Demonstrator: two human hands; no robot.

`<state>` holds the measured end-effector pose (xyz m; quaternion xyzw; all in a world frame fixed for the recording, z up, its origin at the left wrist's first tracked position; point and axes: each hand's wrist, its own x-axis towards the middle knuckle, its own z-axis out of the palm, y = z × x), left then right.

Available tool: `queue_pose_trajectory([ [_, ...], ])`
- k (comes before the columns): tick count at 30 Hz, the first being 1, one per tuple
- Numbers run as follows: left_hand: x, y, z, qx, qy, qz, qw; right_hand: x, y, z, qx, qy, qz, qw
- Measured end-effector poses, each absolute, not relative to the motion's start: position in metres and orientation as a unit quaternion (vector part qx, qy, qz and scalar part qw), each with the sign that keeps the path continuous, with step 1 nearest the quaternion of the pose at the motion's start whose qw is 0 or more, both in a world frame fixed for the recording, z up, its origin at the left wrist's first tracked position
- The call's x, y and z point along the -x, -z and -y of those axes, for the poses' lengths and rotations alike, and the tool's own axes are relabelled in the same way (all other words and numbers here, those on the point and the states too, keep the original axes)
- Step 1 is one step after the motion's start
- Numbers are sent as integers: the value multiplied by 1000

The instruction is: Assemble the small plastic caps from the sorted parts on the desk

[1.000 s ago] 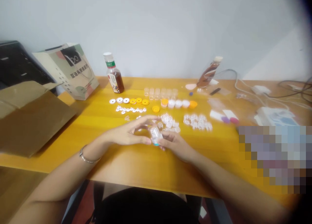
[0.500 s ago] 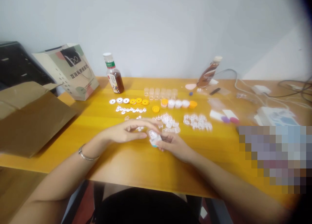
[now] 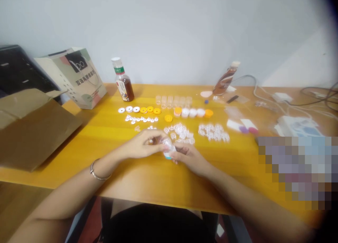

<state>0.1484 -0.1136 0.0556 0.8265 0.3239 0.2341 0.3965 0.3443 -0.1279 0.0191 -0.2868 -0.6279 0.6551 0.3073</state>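
Nr edge of tbl (image 3: 148, 183): L hand (image 3: 144, 144) & R hand (image 3: 191, 157) meet over it w/ sm. clear container (image 3: 169, 150), teal at its base, btwn them. L thumb & fingers pinch its upper pt; R thumb & fingers pinch its lower R side. Contents too blurred to tell

L hand partly blocks view of sm. white bits (image 3: 151, 128) just behind. Clear lattice pcs (image 3: 182, 132) lie close past the fingertips, 2nd lattice pile (image 3: 213, 132) to R. Cardboard box (image 3: 39, 130) takes up L side

Further: white discs (image 3: 144, 119), loose yellow ring (image 3: 168, 118), white/yellow rings (image 3: 136, 109), white/orange lids (image 3: 193, 112) in a row, then clear cups (image 3: 175, 101)

Far side: paper bag (image 3: 79, 77) L, upright drink bottle (image 3: 125, 87), leaning brown bottle (image 3: 225, 81), cables (image 3: 255, 83) R, by the wall
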Motion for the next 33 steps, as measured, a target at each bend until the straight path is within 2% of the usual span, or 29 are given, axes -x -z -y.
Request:
queue_pose_trajectory([
  [10, -159, -48, 116, -731, -360, -325, 480, -343, -15, 129, 293, -674, 570, 368],
  [15, -164, -38, 116, -700, -351, -276, 557, -343, -14, 129, 310, -657, 577, 372],
  [20, -175, -31, 120, -692, -385, -290, 538, -340, -10, 130, 276, -679, 555, 395],
  [25, -180, -36, 127, -669, -417, -257, 559, -334, -15, 139, 271, -734, 457, 423],
  [30, -177, -30, 120, -704, -425, -325, 467, -327, -18, 140, 279, -772, 402, 407],
  [33, -178, -18, 110, -677, -416, -362, 489, -321, -12, 130, 282, -786, 332, 438],
])
